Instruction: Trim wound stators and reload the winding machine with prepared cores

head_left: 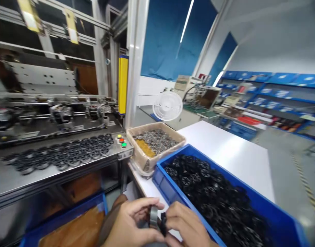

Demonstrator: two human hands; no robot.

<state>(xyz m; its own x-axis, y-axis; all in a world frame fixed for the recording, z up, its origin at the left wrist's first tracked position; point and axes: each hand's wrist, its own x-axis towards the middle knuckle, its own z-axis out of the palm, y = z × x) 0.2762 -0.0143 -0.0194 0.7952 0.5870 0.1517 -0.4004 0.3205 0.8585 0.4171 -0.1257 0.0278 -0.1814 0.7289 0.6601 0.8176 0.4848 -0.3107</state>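
In the head view my left hand (130, 223) is closed around a grey metal ring (153, 216), thumb and fingers on either side of it. My right hand (186, 224) pinches a small black plastic part (163, 219) against the ring's right side. Whether the two pieces are joined cannot be made out. Just right of my hands stands a blue bin (170, 190) heaped with black plastic parts (214, 188). Beyond it is a lined box (170, 151) holding many small metal pieces (159, 139) and some yellow ones (145, 147).
On the machine's metal ledge (8, 180) at left lie many black-and-silver rings (70, 151), beside yellow, red and green buttons (121, 140). A blue crate (104, 204) with brown sheet sits below. A white table (239, 151) and white fan (167, 106) stand behind.
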